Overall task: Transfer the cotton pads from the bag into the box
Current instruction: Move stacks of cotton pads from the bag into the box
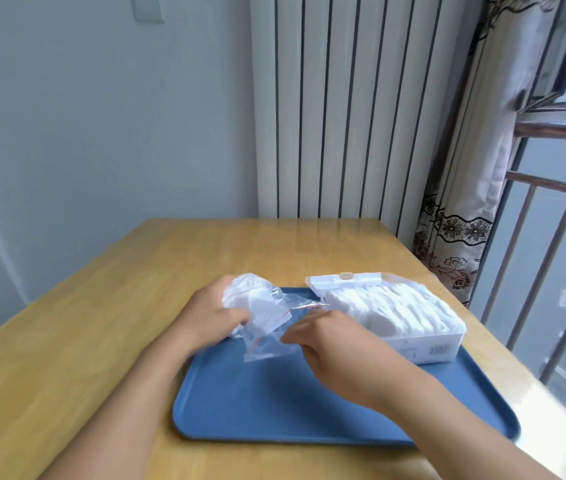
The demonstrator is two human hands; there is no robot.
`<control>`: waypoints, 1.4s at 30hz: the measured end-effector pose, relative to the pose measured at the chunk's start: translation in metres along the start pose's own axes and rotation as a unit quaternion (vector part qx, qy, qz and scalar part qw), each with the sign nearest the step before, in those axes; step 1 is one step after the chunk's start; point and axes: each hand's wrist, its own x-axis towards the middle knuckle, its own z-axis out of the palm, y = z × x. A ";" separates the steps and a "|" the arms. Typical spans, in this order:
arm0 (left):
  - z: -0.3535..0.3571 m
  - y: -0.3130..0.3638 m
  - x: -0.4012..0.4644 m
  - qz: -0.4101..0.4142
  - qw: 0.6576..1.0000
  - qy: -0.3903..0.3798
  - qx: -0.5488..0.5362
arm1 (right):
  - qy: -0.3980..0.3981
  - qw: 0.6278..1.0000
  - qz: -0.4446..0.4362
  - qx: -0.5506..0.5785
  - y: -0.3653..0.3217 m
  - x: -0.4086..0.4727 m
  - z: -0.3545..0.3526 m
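Observation:
A clear plastic zip bag [267,320] with a red seal line is held over the back left of the blue tray [274,410]. White cotton pads [245,289] bunch in its far end. My left hand [212,313] grips that padded end. My right hand [323,337] pinches the bag's loose mouth near the red line. To the right, on the tray, stands a white plastic box [423,344] with its lid [343,280] open toward the back. A row of cotton pads [388,306] fills the box.
The tray lies on a light wooden table [84,341]. A striped radiator stands behind the table, a patterned curtain [461,237] at the back right. Window bars [551,271] run along the table's right side.

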 end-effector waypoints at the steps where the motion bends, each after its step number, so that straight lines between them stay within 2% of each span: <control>1: 0.002 -0.002 0.001 -0.001 1.000 -0.011 0.002 | 0.001 1.000 -0.001 -0.026 -0.002 0.003 0.003; 4: 0.001 0.000 0.004 0.014 1.000 -0.005 -0.016 | 0.004 0.998 0.024 -0.063 -0.005 0.008 0.005; 6: 0.001 0.006 0.002 0.016 0.997 -0.036 -0.064 | 0.004 0.997 0.030 -0.064 -0.007 0.009 0.004; 11: 0.003 0.019 -0.003 0.001 0.984 -0.054 -0.169 | 0.077 0.994 0.038 -0.072 0.000 0.008 0.004; 14: 0.001 0.021 -0.004 -0.013 0.971 -0.088 -0.221 | 0.083 0.991 0.055 -0.085 0.000 0.006 0.001; 19: 0.004 0.022 -0.005 -0.016 0.965 -0.103 -0.240 | 0.110 0.987 0.079 -0.087 -0.008 0.006 -0.008; 24: 0.005 0.023 -0.008 0.012 0.964 -0.112 -0.240 | 0.060 0.988 0.113 -0.092 -0.007 0.004 -0.010; 30: 0.001 0.025 -0.012 0.049 0.955 -0.135 -0.258 | 0.085 0.990 0.105 -0.036 -0.002 0.003 -0.014; 35: 0.004 0.024 -0.009 0.004 0.927 -0.152 -0.341 | 0.146 0.987 0.061 -0.026 -0.009 0.003 -0.027; 38: 0.006 0.025 -0.008 -0.004 0.919 -0.162 -0.360 | 0.195 0.978 0.042 -0.055 -0.003 0.001 -0.022; 42: 0.006 0.026 -0.009 -0.014 0.907 -0.163 -0.387 | 0.224 0.974 0.011 -0.033 0.001 0.000 -0.023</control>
